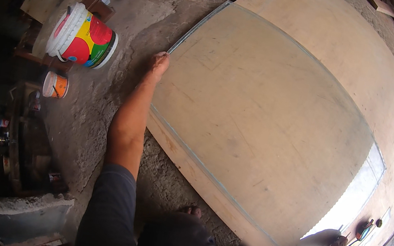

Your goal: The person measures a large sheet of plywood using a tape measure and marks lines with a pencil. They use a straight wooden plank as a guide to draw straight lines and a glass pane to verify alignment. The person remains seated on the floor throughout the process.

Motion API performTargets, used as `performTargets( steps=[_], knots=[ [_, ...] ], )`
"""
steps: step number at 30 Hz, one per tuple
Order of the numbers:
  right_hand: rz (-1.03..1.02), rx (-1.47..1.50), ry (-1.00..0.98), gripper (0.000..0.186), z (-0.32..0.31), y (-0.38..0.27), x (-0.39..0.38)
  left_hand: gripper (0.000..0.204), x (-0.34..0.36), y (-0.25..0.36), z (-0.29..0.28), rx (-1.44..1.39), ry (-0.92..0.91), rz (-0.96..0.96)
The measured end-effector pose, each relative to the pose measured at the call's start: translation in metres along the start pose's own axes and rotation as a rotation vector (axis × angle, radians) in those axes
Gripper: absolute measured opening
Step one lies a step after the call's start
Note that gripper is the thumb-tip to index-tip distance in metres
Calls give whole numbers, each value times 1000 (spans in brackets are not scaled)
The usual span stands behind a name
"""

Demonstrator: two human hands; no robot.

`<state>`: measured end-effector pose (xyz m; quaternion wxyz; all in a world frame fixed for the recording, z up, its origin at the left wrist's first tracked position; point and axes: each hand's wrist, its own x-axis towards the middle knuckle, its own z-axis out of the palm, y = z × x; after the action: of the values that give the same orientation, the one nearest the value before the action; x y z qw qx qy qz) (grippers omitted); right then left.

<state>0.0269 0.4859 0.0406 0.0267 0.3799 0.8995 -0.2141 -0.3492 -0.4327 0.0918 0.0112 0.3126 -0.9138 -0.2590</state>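
A large clear sheet (264, 118), apparently glass, with bluish edges and a bright glare along its right, lies on a pale wooden board (365, 51). My left hand (159, 64) is closed on the sheet's left edge, my forearm stretched up from below. At the lower right, my right hand (338, 244) is closed beside the sheet's glaring edge, casting a shadow; what its fingers hold is too small to make out. Just beyond it lie a dark teal tool (363, 229) and a small black object (378, 223).
On the rough concrete floor (136, 17) at left stand a large colourful bucket (87, 38) and a small orange one (56, 85), among stacked wood pieces (39, 0). A concrete block edge (22, 204) is at lower left. My foot (191, 211) shows below the board.
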Motion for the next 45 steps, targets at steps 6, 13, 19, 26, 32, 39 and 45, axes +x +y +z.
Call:
performTargets(
  steps=[6,13,19,26,32,39,45],
  knots=[
    [23,-46,31,41,5,30,18,40,-25,9,6,-76,27,19],
    [65,-110,124,40,12,25,20,40,6,-14,26,253,131,36],
    [106,-157,220,33,11,-11,-4,44,43,-41,17,-52,-76,15],
    [209,-69,170,32,0,-41,-15,53,82,-95,18,-225,-164,297],
    [115,27,189,22,-6,-36,-41,52,95,-93,17,-187,-145,298],
    [58,73,120,32,-22,-29,-48,59,57,-58,16,-169,-73,185],
    [217,-79,138,27,-72,42,-75,63,5,-34,11,-42,72,209]
  ],
)
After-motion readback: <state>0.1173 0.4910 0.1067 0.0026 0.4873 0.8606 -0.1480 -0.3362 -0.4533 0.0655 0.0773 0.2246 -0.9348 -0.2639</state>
